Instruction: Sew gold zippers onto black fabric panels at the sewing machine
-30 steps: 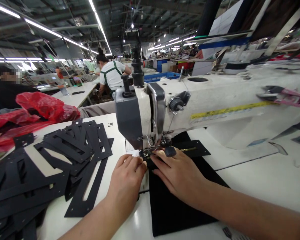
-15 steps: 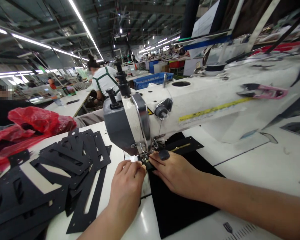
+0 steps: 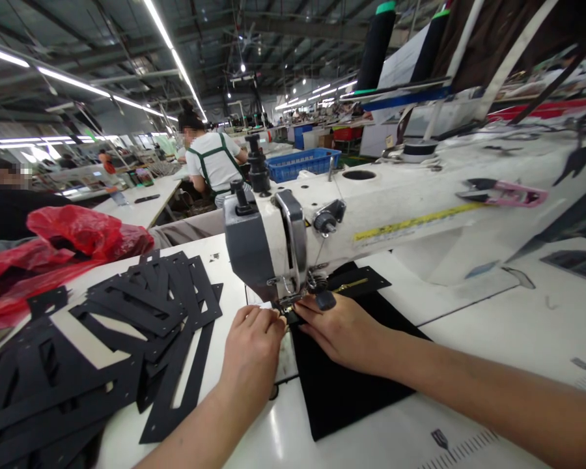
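Observation:
My left hand [image 3: 254,345] is beside the presser foot [image 3: 287,306] of a white sewing machine [image 3: 410,215]. Its fingers are curled and pressed together at the near left edge of the black work under the foot; what sits between the fingertips is mostly hidden. On the right, my right hand [image 3: 351,332] lies with fingers stretched over a black fabric panel [image 3: 351,397], fingertips close to the needle. Beyond that hand, a gold zipper [image 3: 349,285] shows in a slot of a black strip on the panel. The stitching point itself is partly hidden by my fingers.
Black cut-out frames [image 3: 176,306] lie in a loose pile at left, beside a red plastic bag [image 3: 83,234]. Pink-handled snips [image 3: 502,193] rest on the machine arm. Behind stand a blue crate [image 3: 303,164] and a seated co-worker [image 3: 215,159]. Thread cones [image 3: 376,49] rise at upper right.
The view has shifted slightly. The black panel has slid a little away from me under the machine, both hands moving with it and keeping nearly the same pose.

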Tool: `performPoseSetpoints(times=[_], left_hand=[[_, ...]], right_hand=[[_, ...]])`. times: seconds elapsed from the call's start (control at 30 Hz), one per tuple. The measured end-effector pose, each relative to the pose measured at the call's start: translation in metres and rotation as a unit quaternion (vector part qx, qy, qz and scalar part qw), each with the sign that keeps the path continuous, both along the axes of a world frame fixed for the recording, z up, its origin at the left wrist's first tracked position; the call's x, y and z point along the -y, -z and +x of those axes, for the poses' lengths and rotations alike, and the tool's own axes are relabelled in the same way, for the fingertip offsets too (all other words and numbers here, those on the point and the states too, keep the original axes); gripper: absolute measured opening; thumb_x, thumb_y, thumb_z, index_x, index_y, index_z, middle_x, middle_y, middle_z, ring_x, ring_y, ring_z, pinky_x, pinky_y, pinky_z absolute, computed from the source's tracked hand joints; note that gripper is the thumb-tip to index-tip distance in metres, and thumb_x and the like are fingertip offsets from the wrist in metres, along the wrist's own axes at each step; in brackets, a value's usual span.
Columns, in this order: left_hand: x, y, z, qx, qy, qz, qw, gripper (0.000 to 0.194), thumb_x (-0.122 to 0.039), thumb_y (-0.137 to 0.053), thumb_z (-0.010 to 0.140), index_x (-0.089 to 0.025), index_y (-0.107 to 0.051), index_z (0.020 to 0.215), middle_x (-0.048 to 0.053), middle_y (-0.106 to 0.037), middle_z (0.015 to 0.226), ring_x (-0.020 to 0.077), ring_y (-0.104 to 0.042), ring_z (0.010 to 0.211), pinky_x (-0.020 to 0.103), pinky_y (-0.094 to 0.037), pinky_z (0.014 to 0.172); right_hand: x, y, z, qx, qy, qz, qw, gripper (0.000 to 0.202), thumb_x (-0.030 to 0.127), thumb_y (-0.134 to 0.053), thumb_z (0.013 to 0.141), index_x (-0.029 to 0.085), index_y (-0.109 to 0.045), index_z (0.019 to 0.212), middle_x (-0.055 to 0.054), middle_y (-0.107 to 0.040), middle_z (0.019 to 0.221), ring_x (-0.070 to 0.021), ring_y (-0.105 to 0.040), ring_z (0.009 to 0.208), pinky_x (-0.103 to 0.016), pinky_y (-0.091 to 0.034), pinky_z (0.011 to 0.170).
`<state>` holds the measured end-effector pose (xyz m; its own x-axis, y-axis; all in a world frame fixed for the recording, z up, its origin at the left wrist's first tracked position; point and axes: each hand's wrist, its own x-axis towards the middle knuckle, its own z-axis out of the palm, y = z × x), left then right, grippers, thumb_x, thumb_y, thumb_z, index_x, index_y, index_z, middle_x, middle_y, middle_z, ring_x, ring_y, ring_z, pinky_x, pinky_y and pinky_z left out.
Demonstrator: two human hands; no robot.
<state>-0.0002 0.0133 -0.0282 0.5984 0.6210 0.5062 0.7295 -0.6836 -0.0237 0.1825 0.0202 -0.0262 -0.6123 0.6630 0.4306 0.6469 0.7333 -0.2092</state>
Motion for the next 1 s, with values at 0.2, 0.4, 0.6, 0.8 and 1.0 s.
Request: performPoseSetpoints(times=[0.2,0.4,0.6,0.8,1.0], left_hand=[[-0.002,-0.001,0.0,0.005,-0.002,0.008,1.0,0.016,-0.007,-0.049,0.085,-0.014,-0.058,0.075,0.005,-0.061,0.077,0.0202,-0.057,0.074,0.037,-0.044,0.072],[-0.006,0.003,-0.001,0.009,-0.003,0.023,1.0,0.011,-0.006,-0.055,0.081,-0.015,-0.058,0.074,0.005,-0.061,0.075,0.0202,-0.056,0.071,0.036,-0.045,0.069],[-0.005,0.002,-0.001,0.013,-0.007,0.025,1.0,0.009,-0.006,-0.058,0.079,-0.014,-0.06,0.075,0.005,-0.061,0.074,0.0204,-0.055,0.069,0.036,-0.045,0.068],[-0.007,0.001,-0.001,0.02,-0.02,0.005,1.0,0.011,-0.007,-0.057,0.08,-0.014,-0.061,0.074,0.006,-0.063,0.077,0.0204,-0.058,0.071,0.036,-0.045,0.069],[0.006,-0.013,-0.013,0.025,-0.008,-0.045,0.999,0.011,-0.011,-0.058,0.081,-0.019,-0.064,0.086,0.004,-0.066,0.099,0.0204,-0.06,0.089,0.041,-0.042,0.087]], right_hand=[[-0.001,0.002,0.001,0.0,0.002,-0.002,1.0,0.025,0.012,-0.047,0.084,0.01,-0.057,0.106,-0.013,-0.062,0.105,-0.0245,-0.055,0.102,-0.038,-0.042,0.092],[-0.002,0.002,0.0,0.005,0.002,-0.001,1.0,0.018,0.013,-0.045,0.083,0.012,-0.058,0.096,-0.012,-0.062,0.105,-0.0248,-0.055,0.102,-0.038,-0.044,0.089],[0.0,0.004,0.0,-0.004,0.011,0.006,1.0,0.019,0.012,-0.045,0.083,0.014,-0.058,0.097,-0.012,-0.06,0.111,-0.0245,-0.054,0.104,-0.037,-0.042,0.091],[-0.006,0.006,0.001,-0.005,0.032,0.028,0.999,0.023,0.017,-0.049,0.084,0.015,-0.059,0.105,-0.011,-0.062,0.107,-0.0259,-0.054,0.102,-0.045,-0.039,0.094],[0.045,-0.003,0.018,0.09,0.125,0.099,0.983,0.046,0.039,-0.054,0.082,0.006,-0.056,0.114,-0.023,-0.06,0.109,-0.0332,-0.059,0.094,-0.047,-0.05,0.075]])
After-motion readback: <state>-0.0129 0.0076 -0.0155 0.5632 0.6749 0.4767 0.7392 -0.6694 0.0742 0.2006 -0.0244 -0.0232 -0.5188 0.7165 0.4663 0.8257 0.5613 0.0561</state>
